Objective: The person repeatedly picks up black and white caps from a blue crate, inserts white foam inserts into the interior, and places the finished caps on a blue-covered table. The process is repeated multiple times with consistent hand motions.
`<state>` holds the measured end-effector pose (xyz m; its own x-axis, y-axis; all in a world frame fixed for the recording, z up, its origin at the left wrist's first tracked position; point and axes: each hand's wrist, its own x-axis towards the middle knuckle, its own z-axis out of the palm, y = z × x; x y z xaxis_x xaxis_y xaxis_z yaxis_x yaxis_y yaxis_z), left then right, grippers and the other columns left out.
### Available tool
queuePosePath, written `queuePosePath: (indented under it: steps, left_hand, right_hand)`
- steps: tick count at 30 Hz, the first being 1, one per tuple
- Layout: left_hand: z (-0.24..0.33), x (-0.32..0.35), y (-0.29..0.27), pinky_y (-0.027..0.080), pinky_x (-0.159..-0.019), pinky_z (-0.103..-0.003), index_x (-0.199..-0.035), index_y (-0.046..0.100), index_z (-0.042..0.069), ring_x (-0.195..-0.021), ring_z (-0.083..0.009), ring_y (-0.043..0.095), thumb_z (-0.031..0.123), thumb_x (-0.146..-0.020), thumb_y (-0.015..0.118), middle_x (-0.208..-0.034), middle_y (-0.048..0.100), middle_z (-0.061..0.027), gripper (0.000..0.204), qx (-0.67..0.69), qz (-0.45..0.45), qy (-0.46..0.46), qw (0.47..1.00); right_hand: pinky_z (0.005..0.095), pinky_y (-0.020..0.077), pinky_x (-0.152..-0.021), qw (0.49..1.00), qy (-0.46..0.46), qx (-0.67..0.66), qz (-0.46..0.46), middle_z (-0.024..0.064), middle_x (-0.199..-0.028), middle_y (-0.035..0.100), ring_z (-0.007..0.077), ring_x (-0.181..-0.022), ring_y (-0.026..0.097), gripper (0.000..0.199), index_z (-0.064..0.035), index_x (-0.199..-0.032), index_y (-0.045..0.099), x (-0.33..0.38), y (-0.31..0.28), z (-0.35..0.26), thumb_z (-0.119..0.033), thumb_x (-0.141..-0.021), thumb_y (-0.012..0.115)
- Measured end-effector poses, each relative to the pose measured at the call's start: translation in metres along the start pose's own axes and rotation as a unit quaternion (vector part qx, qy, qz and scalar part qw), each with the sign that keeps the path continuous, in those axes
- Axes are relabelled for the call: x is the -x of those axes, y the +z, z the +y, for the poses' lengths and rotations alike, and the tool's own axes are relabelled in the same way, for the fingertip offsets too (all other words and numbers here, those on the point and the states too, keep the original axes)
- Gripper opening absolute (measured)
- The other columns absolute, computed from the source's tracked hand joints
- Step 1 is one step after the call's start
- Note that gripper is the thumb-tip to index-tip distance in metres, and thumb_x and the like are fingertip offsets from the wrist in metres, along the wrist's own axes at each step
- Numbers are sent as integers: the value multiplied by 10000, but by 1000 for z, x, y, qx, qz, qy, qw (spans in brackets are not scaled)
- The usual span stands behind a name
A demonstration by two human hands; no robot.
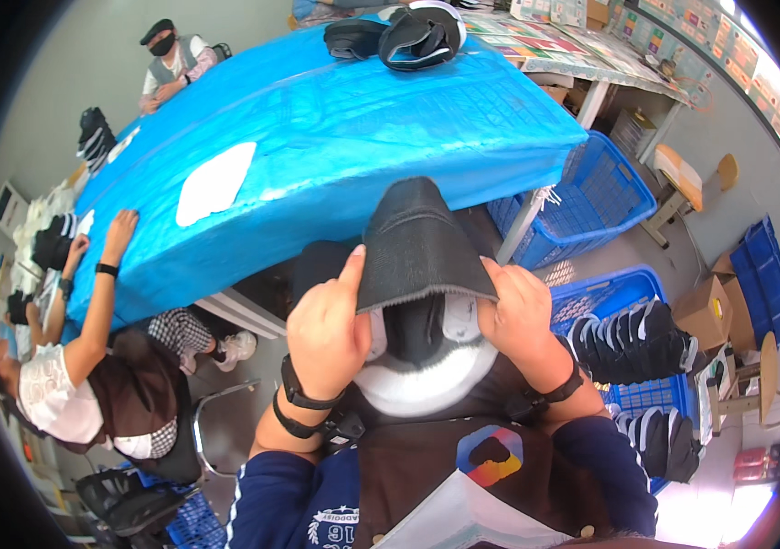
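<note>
Blue sheeting covers the long table (335,128) ahead of me, where a white insole (214,181) and a pile of shoes (408,37) lie. Blue crates (591,197) of black shoes stand to my right, within reach. In my lap I hold a shoe (419,339), white sole toward me. My left hand (326,334) and right hand (520,316) have their fingers pinched on its black knit upper, pulling it up and taut.
</note>
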<state>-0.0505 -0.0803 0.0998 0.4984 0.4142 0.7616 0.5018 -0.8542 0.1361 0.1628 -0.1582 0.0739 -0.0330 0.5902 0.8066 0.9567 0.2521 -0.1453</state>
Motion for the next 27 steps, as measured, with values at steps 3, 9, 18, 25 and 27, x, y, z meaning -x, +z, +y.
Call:
queuePosePath:
  steps: [3, 9, 18, 25, 27]
  left_hand:
    - [2, -3, 5, 448, -591, -317, -1167, 589, -66, -634, -264, 546, -54, -526, 540, -721, 572, -121, 643, 5, 124, 54, 991]
    - [-16, 6, 19, 466, -718, -359, -1061, 698, 90, -839, -268, 554, -47, -635, 598, -969, 576, -115, 458, -97, 137, 71, 983]
    - [15, 28, 57, 485, -783, -319, -957, 726, 234, -873, -166, 521, 119, -680, 635, -1020, 584, 36, 314, 72, -4, 352, 933]
    - [10, 42, 89, 296, -1055, -427, -1148, 632, 297, -1213, -216, 435, 96, -785, 618, -1257, 518, 13, 415, 78, 3, 272, 959]
    - [1, 50, 97, 297, -1049, -475, -1167, 608, 223, -1225, -293, 434, 48, -761, 640, -1297, 488, -74, 443, 107, -39, 177, 978]
  right_hand:
    - [341, 473, -585, 996, -32, -29, 76, 103, -728, 560, 271, -622, 560, 581, 83, -1200, 530, 2, -1, -4, 6, -628, 595]
    - [377, 459, -933, 949, 31, -232, -211, 234, -1250, 512, 350, -1075, 544, 584, 92, -1369, 322, 10, 7, 11, 64, -795, 423]
    - [442, 568, -688, 447, 562, -633, -290, 144, -1143, 609, 293, -929, 644, 531, -29, -1248, 512, 66, 12, 63, -456, -964, 376]
    - [452, 551, -781, 528, 539, -639, -148, 106, -1178, 599, 273, -1088, 581, 356, -26, -1240, 517, 106, -25, 84, -15, -895, 428]
    - [407, 538, -784, 613, 491, -610, -106, 117, -1166, 593, 239, -1030, 601, 464, -13, -1250, 489, 122, -47, 114, 97, -801, 449]
